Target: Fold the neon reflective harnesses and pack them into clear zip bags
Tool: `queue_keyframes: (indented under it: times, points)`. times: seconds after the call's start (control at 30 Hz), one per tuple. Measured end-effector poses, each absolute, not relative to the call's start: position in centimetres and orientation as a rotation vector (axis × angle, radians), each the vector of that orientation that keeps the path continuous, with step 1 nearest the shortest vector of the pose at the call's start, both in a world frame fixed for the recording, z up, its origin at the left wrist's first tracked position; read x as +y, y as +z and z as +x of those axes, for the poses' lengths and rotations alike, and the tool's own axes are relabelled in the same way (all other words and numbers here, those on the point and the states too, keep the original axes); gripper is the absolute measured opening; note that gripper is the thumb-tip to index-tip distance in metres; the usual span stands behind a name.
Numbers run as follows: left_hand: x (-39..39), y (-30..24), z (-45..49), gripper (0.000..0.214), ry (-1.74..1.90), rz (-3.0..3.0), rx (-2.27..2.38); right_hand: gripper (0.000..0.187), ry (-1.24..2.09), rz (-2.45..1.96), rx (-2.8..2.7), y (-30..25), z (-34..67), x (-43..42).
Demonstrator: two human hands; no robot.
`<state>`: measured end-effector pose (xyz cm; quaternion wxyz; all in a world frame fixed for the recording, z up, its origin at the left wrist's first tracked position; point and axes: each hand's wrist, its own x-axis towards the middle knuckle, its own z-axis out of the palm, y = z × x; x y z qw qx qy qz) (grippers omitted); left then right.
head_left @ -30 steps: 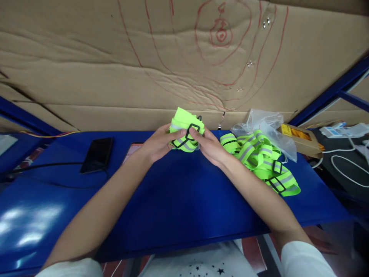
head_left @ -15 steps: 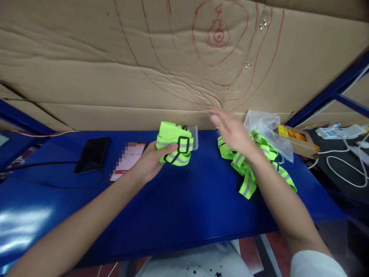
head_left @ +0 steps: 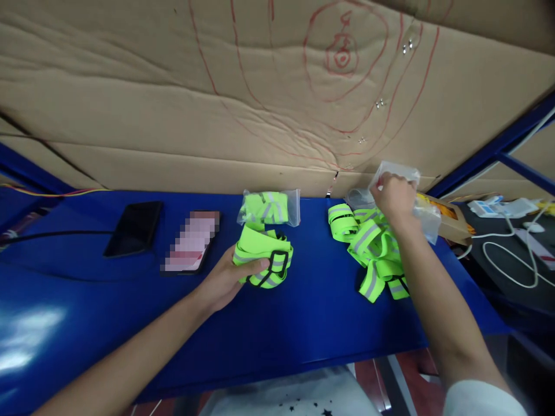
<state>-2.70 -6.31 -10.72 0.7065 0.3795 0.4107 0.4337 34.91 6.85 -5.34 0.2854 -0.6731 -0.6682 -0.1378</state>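
My left hand (head_left: 236, 271) is closed round a folded neon-green reflective strap (head_left: 263, 257) with grey stripes and a black buckle. Just behind it, a clear zip bag (head_left: 293, 207) with another green strap inside lies on the blue table (head_left: 312, 323). At the back right, my right hand (head_left: 395, 199) is closed on a clear plastic bag (head_left: 396, 169), its fingertips partly hidden. Below that hand spreads a loose heap of green reflective straps (head_left: 368, 245), partly covered by my right forearm. One rolled strap (head_left: 342, 222) sits at the heap's left edge.
A black phone (head_left: 133, 228) with a cable and a second phone (head_left: 191, 242) with a lit screen lie on the left. A cardboard box (head_left: 455, 225) stands at the right, beside white cables. Cardboard (head_left: 130, 115) with red rings walls off the back.
My right hand has moved right and back, from above the strap heap to the plastic bag, and closed on it. The left hand with its strap has come lower, uncovering the filled zip bag.
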Motion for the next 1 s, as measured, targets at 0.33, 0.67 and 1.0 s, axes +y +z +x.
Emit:
queue_keyframes:
  times: [0.33, 0.67, 1.0]
  points:
    - [-7.5, -12.1, -1.9, 0.062, 0.772, 0.994, 0.835, 0.013, -0.333, -1.176, -2.369, -8.5, 21.4, -3.3]
    - [-8.3, -12.2, -1.4, 0.064, 0.663, 0.943, 0.768, 0.016, 0.393, -0.964, -2.023, -10.6, 21.5, -6.5]
    - [-7.8, -11.9, -1.3, 0.067, 0.65, 0.925, 0.781, 0.026, 0.167, -0.855, -2.028, -10.0, 21.8, -7.4]
